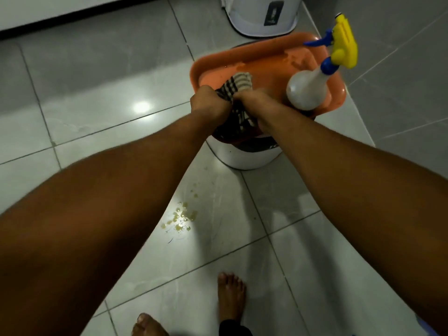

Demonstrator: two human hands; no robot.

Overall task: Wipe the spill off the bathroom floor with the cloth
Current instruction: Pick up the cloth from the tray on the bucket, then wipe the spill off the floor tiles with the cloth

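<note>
Taking the orange basin (244, 69) as the landmark, the nearest things are two bare feet (231, 297) standing on the grey tiled floor (97, 117), well short of the basin. Between the feet and the basin, the spill (180, 218) is lying as a scatter of yellowish drops and small pools, untouched, with a thin dark strand just beside it on the near side.

At the basin's near rim both hands are closing tightly on the cloth (238, 84). The left hand (209, 103) is fisted around one end and the right hand (253, 103) around the other, knuckles close together, with the striped fabric bunching between them and hanging down over the rim. It looks like wringing, though that is a judgement.

The cloth is soft and limp, probably wet and so heavier and apt to drip. It will fold to any shape, so gathering it into a pad in one palm should serve best for wiping.

A spray bottle (312, 86) with a yellow trigger head is standing in the basin's right side. The basin is resting on a white container (244, 156), whose dark label is mostly covered by the cloth. Beyond the basin a second white container (264, 15) is cut off by the top edge. The fingertips are hidden in the fabric, and the cloth's lower end is lost in shadow.
</note>
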